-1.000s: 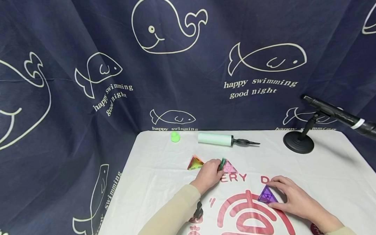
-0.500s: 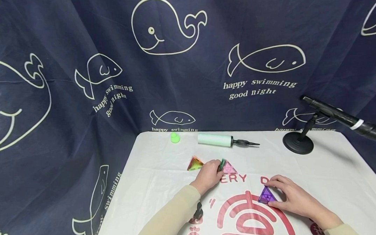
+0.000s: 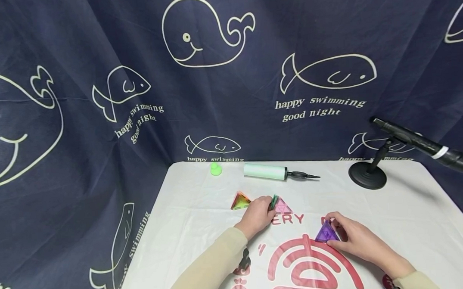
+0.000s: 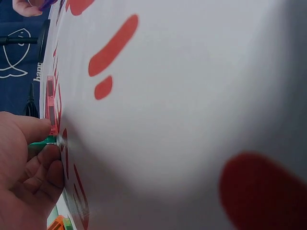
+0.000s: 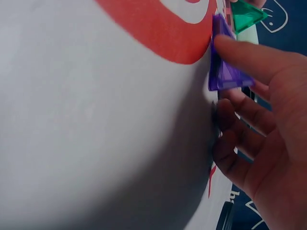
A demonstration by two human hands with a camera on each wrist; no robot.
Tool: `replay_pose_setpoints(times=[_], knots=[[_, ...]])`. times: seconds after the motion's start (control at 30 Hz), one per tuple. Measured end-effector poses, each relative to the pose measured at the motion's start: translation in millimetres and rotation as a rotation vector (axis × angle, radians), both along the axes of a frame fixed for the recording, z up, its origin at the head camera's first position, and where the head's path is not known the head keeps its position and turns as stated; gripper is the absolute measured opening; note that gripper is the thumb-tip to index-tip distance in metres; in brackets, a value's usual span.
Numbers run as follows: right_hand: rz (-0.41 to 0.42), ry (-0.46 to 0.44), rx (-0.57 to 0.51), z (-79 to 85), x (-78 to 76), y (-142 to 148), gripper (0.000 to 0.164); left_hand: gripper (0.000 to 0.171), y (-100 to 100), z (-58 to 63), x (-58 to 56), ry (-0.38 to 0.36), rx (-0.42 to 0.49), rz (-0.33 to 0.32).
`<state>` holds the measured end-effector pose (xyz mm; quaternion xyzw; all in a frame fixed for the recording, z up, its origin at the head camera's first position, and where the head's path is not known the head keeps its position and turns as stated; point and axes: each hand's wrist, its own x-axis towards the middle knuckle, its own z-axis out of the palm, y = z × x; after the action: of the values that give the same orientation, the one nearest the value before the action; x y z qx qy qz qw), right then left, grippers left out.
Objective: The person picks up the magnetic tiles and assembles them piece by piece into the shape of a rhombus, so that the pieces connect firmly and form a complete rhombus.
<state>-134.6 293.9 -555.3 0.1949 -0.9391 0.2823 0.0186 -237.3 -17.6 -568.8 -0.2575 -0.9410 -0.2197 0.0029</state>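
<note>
"happy swimming" (image 3: 320,102) & "good night" (image 3: 311,114) printed in wht on navy fabric backdrop (image 3: 229,101), "ERY" (image 3: 287,219) in red on wht tablecloth (image 3: 307,197)

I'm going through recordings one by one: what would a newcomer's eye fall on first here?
Probably the navy curtain filling the background, with its large pale whale drawing at top centre. Next might come the black microphone at the back right of the white table. Then the right hand holding a purple tile, and the left hand gripping a green tile farther left.
</note>
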Motion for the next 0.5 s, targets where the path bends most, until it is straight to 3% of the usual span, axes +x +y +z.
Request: replay_pose_setpoints(times=[0.23, 0.5], knots=[[-0.05, -0.032, -0.015, 1.6, -6.3, -6, 0.065, 0.015, -1, 0.8, 0.8, -0.002, 0.003, -0.003], [-0.083, 0.014, -0.036, 2.4, -14.5, -10, 0.068, 0.017, -1, 0.4, 0.7, 0.011, 0.011, -0.009]])
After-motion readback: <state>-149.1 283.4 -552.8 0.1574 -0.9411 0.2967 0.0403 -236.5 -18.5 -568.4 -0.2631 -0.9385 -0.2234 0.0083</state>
